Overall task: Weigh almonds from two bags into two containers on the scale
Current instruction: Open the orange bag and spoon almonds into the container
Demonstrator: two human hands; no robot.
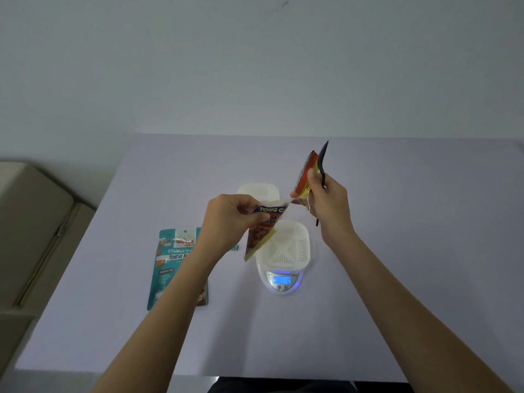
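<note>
Left hand and right hand each pinch 1 bag over the container on the scale, likely tearing it open there to catch spills; right also grips a black utensil.

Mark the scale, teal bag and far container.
scale (281, 280): head view, on its lit display.
teal bag (166, 276): head view, on its printed front.
far container (256, 191): head view, on its perforated floor.

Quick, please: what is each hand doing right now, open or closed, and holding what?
Left hand: closed, gripping the small almond bag near its top.
Right hand: closed, pinching the bag's other side, together with a thin black utensil.
</note>
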